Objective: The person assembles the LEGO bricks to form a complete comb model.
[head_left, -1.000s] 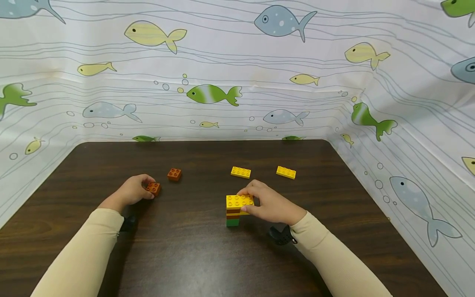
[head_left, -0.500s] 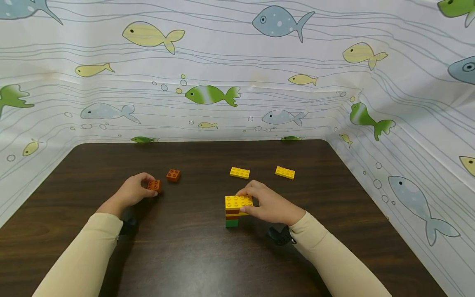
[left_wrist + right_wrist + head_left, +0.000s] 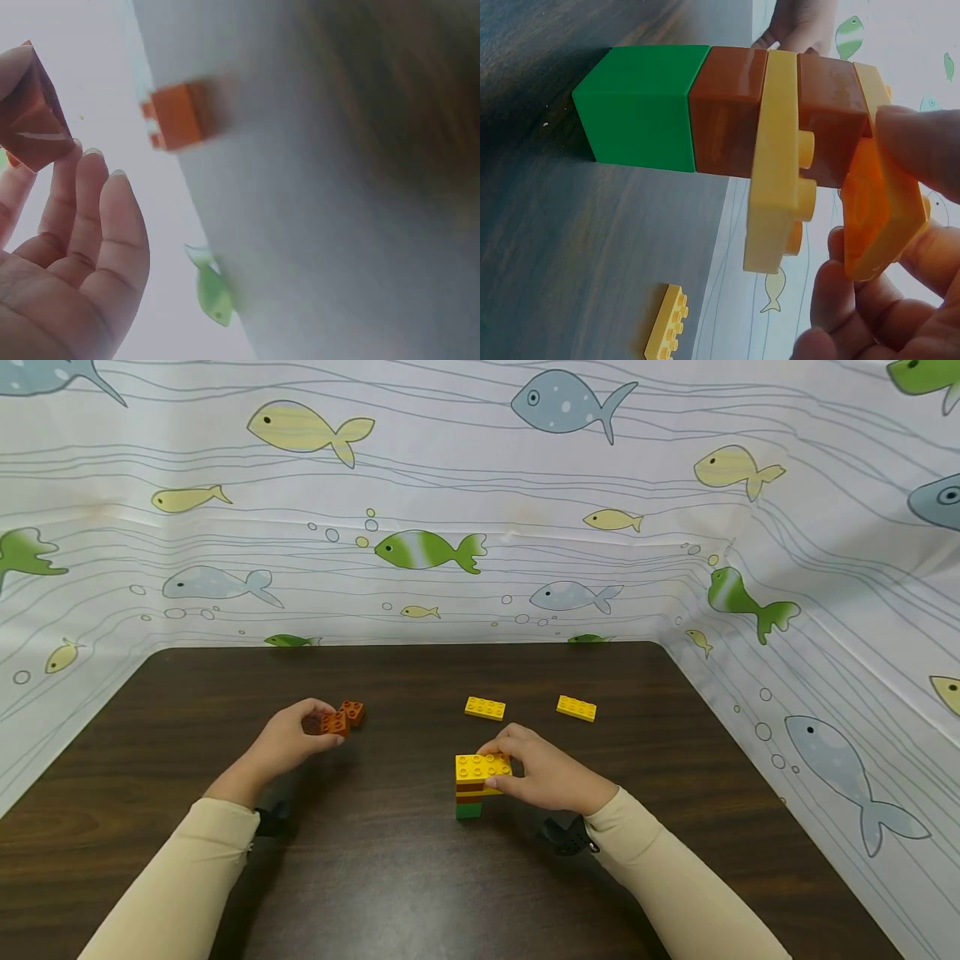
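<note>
A: Starting with the head view, what is each hand doing?

B: The left hand (image 3: pixel 296 739) pinches a small reddish-brown, studded plastic brick (image 3: pixel 334 723) between thumb and fingers, spread only as wide as the brick. A matching square brown brick (image 3: pixel 353 711) sits just behind it; whether the two touch can't be told. The right hand (image 3: pixel 532 768) grips an upright stack of green, brown and yellow plastic blocks (image 3: pixel 470 788), standing on the dark wood-grained tabletop (image 3: pixel 405 868). Two flat yellow studded plates (image 3: pixel 485 708) (image 3: pixel 577 708) lie beyond it.

A: And the left wrist view?

B: The pinched brick lies at the fingertips, thumb on one side, fingers opposite, well clear of the palm; it seems raised. It should be light, stiff and hard to damage, though its smooth faces could slip. Opposite side walls look like the best hold, leaving studs and underside free.

A: The right wrist view?

B: From the base up: green, brown, yellow, brown, yellow. Both yellow layers overhang one side. Thumb and fingers close on opposite edges of the top layer's overhang. The stack is probably light and rigid, but top-heavy towards that side, so a steadying hold suits it.
</note>
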The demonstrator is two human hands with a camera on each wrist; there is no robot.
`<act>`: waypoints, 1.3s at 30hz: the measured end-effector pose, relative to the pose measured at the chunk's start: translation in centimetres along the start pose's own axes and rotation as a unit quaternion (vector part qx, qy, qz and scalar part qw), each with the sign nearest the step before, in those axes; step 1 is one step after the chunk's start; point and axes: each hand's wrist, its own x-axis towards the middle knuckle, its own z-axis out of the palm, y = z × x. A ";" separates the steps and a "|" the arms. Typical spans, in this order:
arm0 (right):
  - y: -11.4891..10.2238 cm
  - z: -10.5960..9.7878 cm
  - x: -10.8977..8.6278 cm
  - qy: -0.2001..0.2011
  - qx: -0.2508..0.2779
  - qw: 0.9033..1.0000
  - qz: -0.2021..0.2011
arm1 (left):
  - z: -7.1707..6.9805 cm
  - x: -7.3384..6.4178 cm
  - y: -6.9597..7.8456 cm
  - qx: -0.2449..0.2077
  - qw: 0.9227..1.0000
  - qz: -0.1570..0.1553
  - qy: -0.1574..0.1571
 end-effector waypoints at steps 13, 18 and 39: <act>0.1 0.2 -0.1 0.001 0.005 1.000 0.002 | 1.6 -0.7 4.0 -0.017 0.999 0.038 0.004; 0.1 0.2 -0.1 0.001 0.005 1.000 -0.001 | 2.5 -1.1 5.8 -0.037 0.998 0.060 0.000; 0.1 0.0 0.0 -0.001 0.017 1.000 0.004 | 6.3 -2.0 10.2 -0.084 0.986 0.141 -0.014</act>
